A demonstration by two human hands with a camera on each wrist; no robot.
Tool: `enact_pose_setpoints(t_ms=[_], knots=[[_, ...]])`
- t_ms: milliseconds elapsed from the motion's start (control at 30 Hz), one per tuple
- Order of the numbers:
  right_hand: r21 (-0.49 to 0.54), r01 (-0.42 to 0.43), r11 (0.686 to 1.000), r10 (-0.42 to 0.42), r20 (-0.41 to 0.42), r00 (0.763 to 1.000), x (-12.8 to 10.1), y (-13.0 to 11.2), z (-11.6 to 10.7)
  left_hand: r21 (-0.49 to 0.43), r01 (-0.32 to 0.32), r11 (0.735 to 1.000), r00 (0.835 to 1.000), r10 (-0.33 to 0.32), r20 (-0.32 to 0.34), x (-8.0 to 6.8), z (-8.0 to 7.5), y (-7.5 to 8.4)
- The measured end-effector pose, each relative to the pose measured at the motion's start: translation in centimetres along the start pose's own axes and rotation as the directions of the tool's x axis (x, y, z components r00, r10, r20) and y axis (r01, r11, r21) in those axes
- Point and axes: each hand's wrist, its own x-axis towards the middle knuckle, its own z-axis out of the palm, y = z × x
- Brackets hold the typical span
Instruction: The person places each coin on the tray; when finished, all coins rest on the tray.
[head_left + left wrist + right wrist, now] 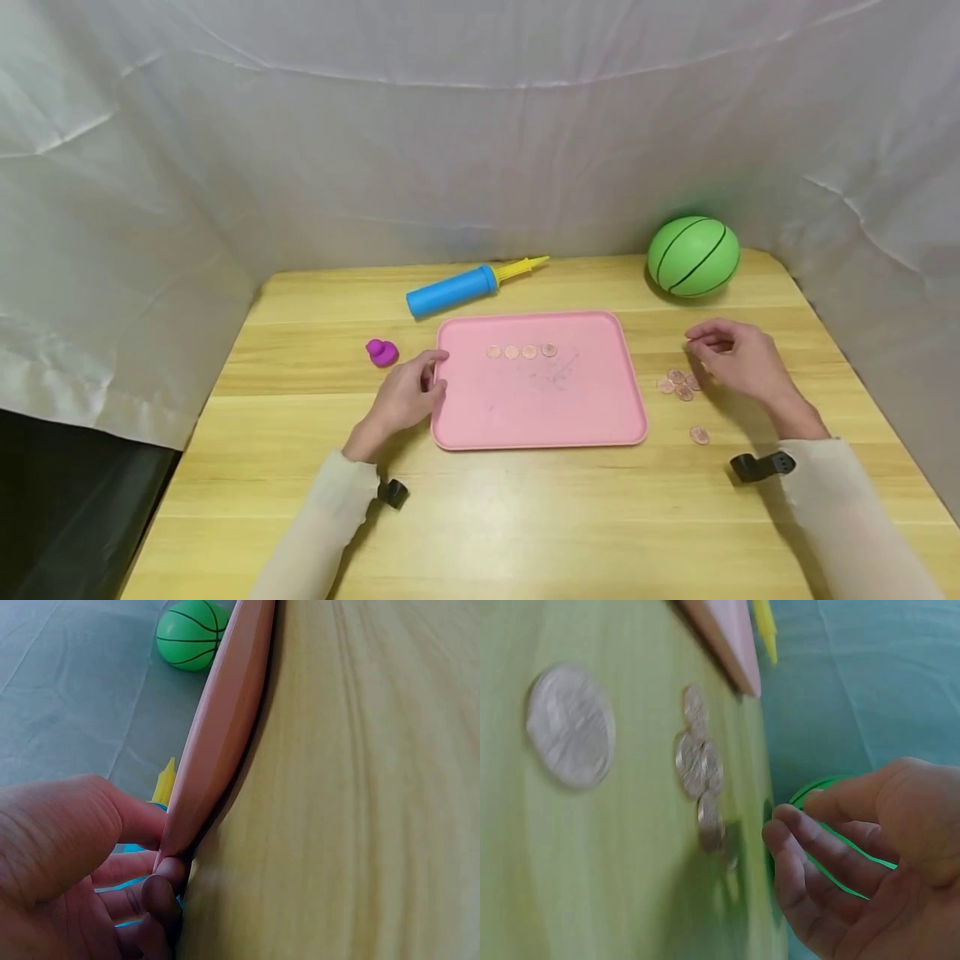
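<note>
My left hand [405, 393] grips the left rim of a pink tray [525, 427], its thumb on the rim and its fingers against the edge in the left wrist view. Several copper-coloured coins [529, 352] lie in a row inside the tray, towards its far side. To the right of the tray, a cluster of coins [684, 392] rests on the table, touching or overlapping. A single coin [699, 435] lies apart, nearer the front. Just beyond the cluster hovers my right hand [738, 358], fingers loosely bent; no coin shows between them in the right wrist view [855, 862].
A green ball [693, 257] with black lines stands at the back right of the wooden table [495, 525]. Behind the tray lies a blue pump [453, 292] with a yellow nozzle. Left of the tray sits a purple toy duck [383, 353]. Pale curtains [480, 150] surround the table.
</note>
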Motion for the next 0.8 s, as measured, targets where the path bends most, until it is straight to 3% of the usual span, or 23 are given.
enact_pose_setpoints(t_ms=[533,800], knots=[[-0.072,-0.016,0.997,0.021,0.075,0.997,-0.5,1.9,-0.3,0.018,0.006,1.000,1.000,-0.006,0.014,0.2,0.1,-0.4],[-0.123,-0.040,0.992,0.047,0.050,0.998,-0.2,2.1,0.0,0.031,-0.005,0.999,1.000,0.005,-0.003,-0.1,-0.1,0.4]])
